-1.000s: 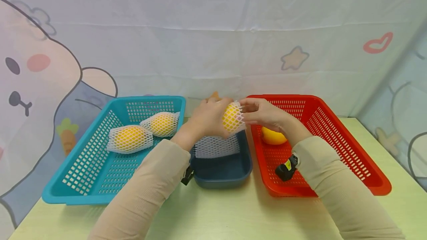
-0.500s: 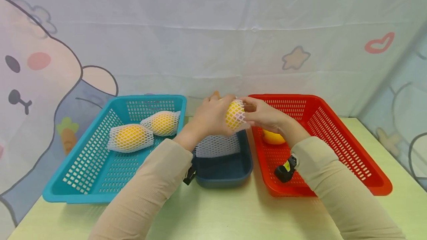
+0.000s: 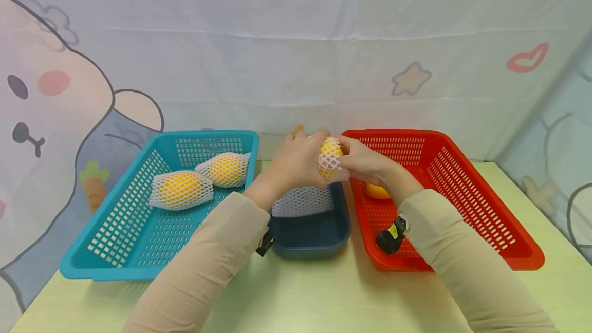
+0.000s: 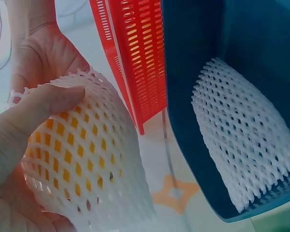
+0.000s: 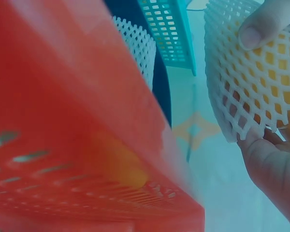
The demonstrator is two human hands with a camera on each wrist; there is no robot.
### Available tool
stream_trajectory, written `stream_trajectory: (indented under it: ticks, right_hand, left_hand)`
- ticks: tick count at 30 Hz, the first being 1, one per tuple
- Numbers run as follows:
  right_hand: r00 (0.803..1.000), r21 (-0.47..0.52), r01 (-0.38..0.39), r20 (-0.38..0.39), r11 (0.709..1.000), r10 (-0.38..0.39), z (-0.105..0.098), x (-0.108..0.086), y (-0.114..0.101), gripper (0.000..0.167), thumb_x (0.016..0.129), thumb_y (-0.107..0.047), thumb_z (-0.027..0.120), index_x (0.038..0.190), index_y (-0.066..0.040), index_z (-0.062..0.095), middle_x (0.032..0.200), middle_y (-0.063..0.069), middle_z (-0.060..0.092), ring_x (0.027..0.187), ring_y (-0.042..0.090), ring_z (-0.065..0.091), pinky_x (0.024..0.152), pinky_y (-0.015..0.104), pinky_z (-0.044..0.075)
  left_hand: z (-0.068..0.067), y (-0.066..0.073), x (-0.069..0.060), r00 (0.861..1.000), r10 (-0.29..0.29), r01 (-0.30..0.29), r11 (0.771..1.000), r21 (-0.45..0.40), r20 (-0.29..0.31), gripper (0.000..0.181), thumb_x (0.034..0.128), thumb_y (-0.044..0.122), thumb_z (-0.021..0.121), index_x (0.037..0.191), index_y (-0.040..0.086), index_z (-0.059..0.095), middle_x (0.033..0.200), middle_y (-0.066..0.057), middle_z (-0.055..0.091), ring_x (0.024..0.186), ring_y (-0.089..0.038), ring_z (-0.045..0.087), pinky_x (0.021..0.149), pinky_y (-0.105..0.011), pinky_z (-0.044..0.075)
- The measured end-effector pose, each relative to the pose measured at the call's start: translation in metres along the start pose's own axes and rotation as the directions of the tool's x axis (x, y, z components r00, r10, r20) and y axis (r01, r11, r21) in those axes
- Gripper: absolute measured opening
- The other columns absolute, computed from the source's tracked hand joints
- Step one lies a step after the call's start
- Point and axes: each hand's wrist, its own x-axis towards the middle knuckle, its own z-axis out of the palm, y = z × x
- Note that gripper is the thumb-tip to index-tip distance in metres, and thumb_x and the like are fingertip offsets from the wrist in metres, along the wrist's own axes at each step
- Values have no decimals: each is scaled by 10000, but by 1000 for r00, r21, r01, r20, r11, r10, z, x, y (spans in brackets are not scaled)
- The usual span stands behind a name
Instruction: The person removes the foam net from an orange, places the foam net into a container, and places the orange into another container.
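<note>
Item one: netted yellow fruit (image 3: 330,158), white foam sleeve round it, yellow showing through the mesh; held between both hands above the back of the dark blue bin, centre of the frame

Left hand (image 3: 298,161): fingers curled round the fruit from the left, thumb pressed over the mesh in the left wrist view

Right hand (image 3: 365,161): fingers bent and gripping the right-hand end of the same sleeve, bare yellow visible beside them

Dark blue bin (image 3: 310,252): centre, below the hands; contains one loose white foam sleeve (image 3: 302,202), lying toward the back

Red basket (image 3: 490,194): right of frame, slotted walls; bare yellow fruit (image 3: 376,191) near its left wall, partly hidden by the right hand and forearm

Teal basket (image 3: 115,274): left of frame; two sleeved yellow fruits (image 3: 181,190) lying side by side toward its back

Table (image 3: 314,297): pale green, lower frame

Backdrop (image 3: 296,76): pale cloth with cartoon prints, upper frame
</note>
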Motion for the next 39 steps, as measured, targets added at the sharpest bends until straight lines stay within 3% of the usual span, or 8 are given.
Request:
stream_trajectory:
  ticks: [11, 21, 32, 39]
  right_hand:
    - [1000, 29, 1, 19, 1000, -2, 1, -1, 0, 585, 870, -48, 536, 1402, -28, 296, 1203, 132, 463, 985, 235, 507, 794, 302, 508]
    - [1000, 32, -9, -15, 999, 9, -2, -3, 0, 586, 854, -40, 550, 1386, -19, 306, 1172, 129, 474, 954, 234, 517, 775, 304, 515]
    - [999, 38, 5, -32, 999, -3, -5, -5, -1, 592, 873, -33, 543, 1407, -21, 286, 1203, 137, 458, 986, 245, 501, 779, 305, 517]
    - [999, 55, 7, -41, 998, -5, -7, -5, 1, 596, 879, -32, 540, 1416, -30, 282, 1207, 144, 455, 985, 244, 508, 788, 304, 515]
  left_hand:
    - [-4, -1, -2, 999, 14, -14, 1000, 7, 50, 800, 687, 395, 784, 1343, 157, 392, 1150, -127, 524, 983, -289, 468, 731, -397, 478]
    - [-6, -4, -1, 997, 11, -13, 1000, 17, 72, 874, 654, 358, 817, 1379, 166, 368, 1264, -156, 491, 1098, -341, 467, 778, -456, 492]
    - [-11, -9, -1, 997, 50, -51, 999, 0, 56, 870, 663, 374, 812, 1383, 159, 373, 1211, -122, 535, 1004, -267, 522, 762, -410, 490]
    - [-14, -8, -1, 996, 85, -86, 995, 48, 42, 864, 650, 360, 828, 1367, 115, 413, 1154, -138, 553, 916, -266, 553, 755, -418, 493]
